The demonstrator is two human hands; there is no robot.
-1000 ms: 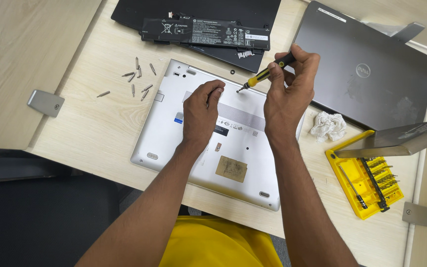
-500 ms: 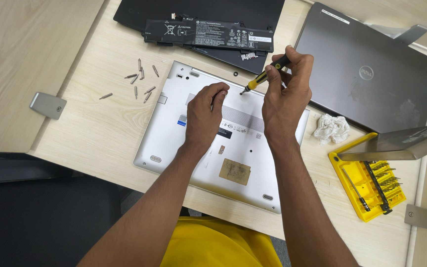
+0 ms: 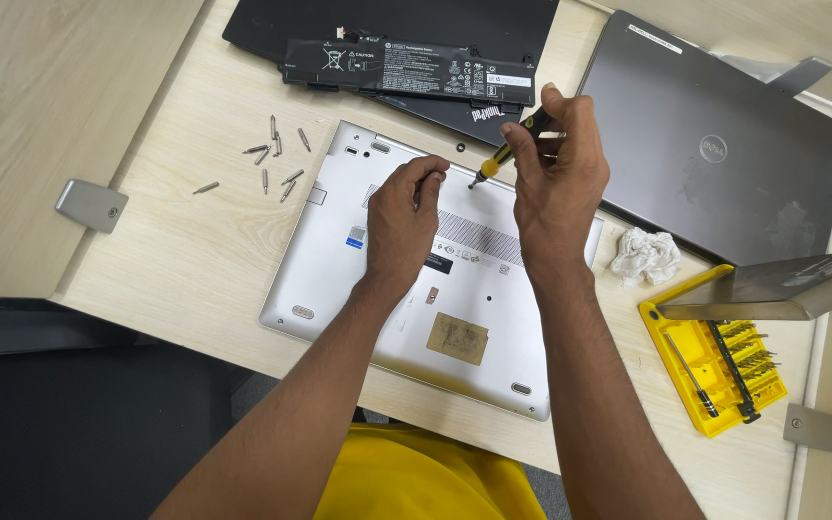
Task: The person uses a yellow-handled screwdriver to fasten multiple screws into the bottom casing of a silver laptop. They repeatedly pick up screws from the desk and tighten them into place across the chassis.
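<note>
A silver laptop (image 3: 339, 270) lies bottom-up on the light wooden table. My right hand (image 3: 559, 178) grips a small yellow-and-black screwdriver (image 3: 507, 152), tilted, with its tip touching the laptop's base near the rear edge. My left hand (image 3: 404, 217) rests on the base just left of the tip, fingers curled, holding nothing that I can see.
Several loose screws (image 3: 273, 159) lie on the table left of the laptop. A black battery pack (image 3: 406, 65) sits on a black laptop at the back. A grey closed laptop (image 3: 724, 154) is at right, with crumpled tissue (image 3: 645, 256) and a yellow bit-set case (image 3: 724, 361).
Both hands and the screwdriver stay at the same spot on the base; the view has shifted slightly. The screwdriver's angle changes a little.
</note>
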